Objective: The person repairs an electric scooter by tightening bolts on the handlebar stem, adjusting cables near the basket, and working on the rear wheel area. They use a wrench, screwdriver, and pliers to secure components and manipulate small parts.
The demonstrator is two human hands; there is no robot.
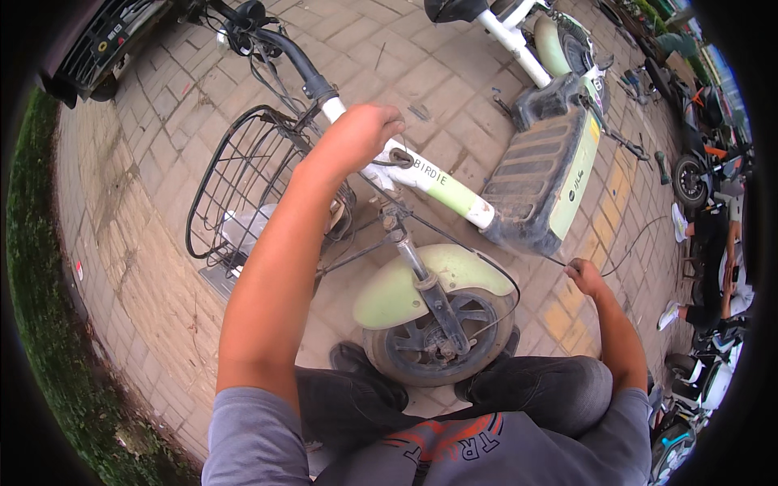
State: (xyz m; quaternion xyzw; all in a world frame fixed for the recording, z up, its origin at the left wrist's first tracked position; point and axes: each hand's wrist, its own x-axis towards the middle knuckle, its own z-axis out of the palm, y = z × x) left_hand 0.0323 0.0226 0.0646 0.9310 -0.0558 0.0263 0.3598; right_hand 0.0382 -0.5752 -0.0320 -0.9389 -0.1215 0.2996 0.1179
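A white and pale green electric scooter stands in front of me, its front wheel (pixel 403 356) and green fender (pixel 385 292) between my feet. My left hand (pixel 365 134) is closed just above the white frame tube (pixel 454 198), beside a dark oval opening in it. What its fingers pinch, if anything, is hidden. Low beside the black footboard (pixel 527 182), my right hand (pixel 585 277) grips a thin black cable (pixel 629 257). One stretch runs toward the footboard's front corner; the other curves away over the paving to the right.
A black wire basket (pixel 243 182) with a clear plastic bag inside hangs left of the frame, below the handlebar (pixel 288 53). Tools (pixel 636 85) lie on the paving at far right. Parked scooters (pixel 690 180) and a seated person (pixel 713 259) line the right side; a hedge (pixel 44 324) borders the left.
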